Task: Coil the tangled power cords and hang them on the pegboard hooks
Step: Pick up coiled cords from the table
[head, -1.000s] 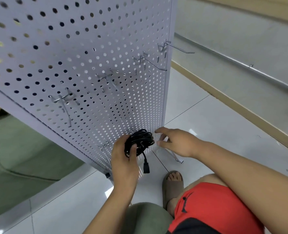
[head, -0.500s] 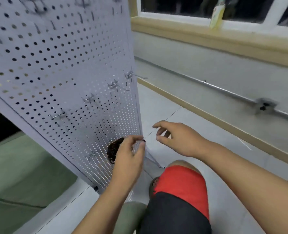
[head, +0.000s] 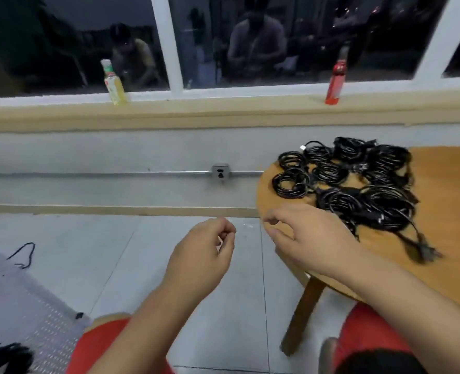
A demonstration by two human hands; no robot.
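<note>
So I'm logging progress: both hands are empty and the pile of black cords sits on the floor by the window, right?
Not quite. Both the left hand and right hand are empty, but the head view shows the pile of black cords on the wooden table, not the floor.

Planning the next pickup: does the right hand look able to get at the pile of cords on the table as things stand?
Probably yes. The right hand is open over the table's near edge, empty, beside the pile of cords, and nothing lies between them.

A yellow bottle (head: 113, 83) and a red bottle (head: 336, 82) stand well apart on the windowsill (head: 223, 107); a wall socket (head: 220, 172) sits below.
</note>
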